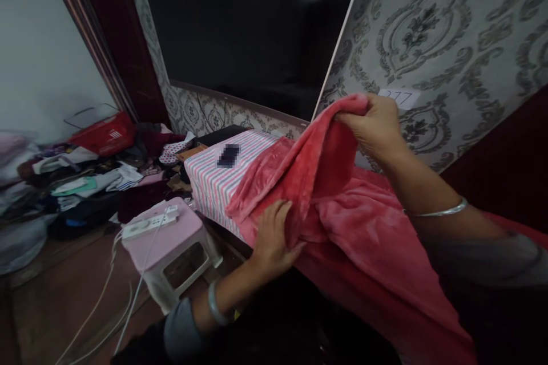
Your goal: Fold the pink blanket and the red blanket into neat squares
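A coral-pink fleece blanket (363, 234) lies spread over a bed, with one part lifted into a tall fold. My right hand (370, 128) pinches the top of that fold high up, near the wallpapered wall. My left hand (274, 239) grips the lower part of the fold at the bed's near edge. A silver bangle circles each wrist. Beyond the blanket, a striped sheet (214, 188) shows in pink, white and grey. A dark phone-sized object (228, 155), blurred out, lies on it, out of reach of both hands.
A pink plastic stool (165, 245) beside the bed holds a white power strip (149, 223), and white cables trail to the floor. Left of it lie heaped clothes (85, 182) and a red basket (103, 134). A large dark glass panel (248, 23) stands behind the bed.
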`<state>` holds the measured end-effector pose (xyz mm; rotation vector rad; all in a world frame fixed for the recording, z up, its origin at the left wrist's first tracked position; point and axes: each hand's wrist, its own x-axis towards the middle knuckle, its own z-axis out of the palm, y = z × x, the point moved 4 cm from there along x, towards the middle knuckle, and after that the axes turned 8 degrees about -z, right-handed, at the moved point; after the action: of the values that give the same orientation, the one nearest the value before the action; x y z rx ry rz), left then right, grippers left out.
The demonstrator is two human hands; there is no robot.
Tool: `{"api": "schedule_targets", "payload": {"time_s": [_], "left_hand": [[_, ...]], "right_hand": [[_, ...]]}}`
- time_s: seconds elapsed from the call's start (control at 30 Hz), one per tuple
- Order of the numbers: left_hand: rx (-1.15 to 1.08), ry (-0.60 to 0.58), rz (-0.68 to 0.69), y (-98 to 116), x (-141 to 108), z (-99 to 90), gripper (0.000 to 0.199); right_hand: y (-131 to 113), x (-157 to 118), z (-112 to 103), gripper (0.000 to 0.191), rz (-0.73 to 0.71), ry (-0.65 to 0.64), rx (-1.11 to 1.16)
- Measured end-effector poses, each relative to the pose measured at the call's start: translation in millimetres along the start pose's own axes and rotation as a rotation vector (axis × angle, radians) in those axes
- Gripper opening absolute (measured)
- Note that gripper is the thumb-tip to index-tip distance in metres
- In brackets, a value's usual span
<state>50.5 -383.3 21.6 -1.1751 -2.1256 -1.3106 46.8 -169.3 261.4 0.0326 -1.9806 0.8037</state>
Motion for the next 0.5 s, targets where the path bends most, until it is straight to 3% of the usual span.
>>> {"api": "schedule_targets", "payload": {"time_s": [0.1,0.2,0.33,0.5], "left_hand": [[-0.014,0.051,-0.141,-9,0,27.0,0.101],[-0.068,0.12,-0.198,-21,14,36.6,0.086],[-0.205,0.132,-0.205,-37,30,23.9,0.033],[-0.142,0.28,-0.196,-53,30,-11.0,0.026]], "right_hand": [[-6,3,-1,0.014,0.025,0.043,-0.04],[-15,-1,-7,0.013,0.003,0.057,-0.064],[-22,-13,-20,0.012,-0.01,0.097,-0.114],[-22,-28,-37,0.01,-0.006,0.132,-0.059]]}}
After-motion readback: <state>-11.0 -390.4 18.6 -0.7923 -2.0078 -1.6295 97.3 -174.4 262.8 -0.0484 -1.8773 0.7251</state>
